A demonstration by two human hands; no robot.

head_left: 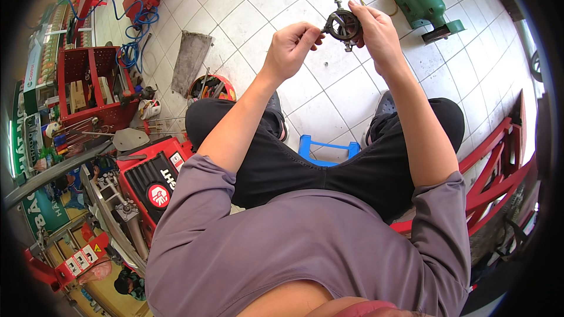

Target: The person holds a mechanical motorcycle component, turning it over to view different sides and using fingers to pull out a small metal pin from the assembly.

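Observation:
I hold a dark metal ring (343, 22) with bolts sticking out around it, raised above the tiled floor. My right hand (377, 36) grips its right side, thumb along the rim. My left hand (292, 48) is closed at the ring's left, thumb and fingers pinched at a side bolt; the fingertips partly hide it. A small metal piece (326, 64) lies on the tiles below. My knees are spread around a blue plastic stool or step (329, 161).
A green machine (420, 3) stands at back right. Left are a red tool cart (88, 105), blue hose (130, 53), red bucket (226, 88) of tools, grey slab (189, 58) and red-black case (150, 173). A red metal frame (487, 170) stands at right.

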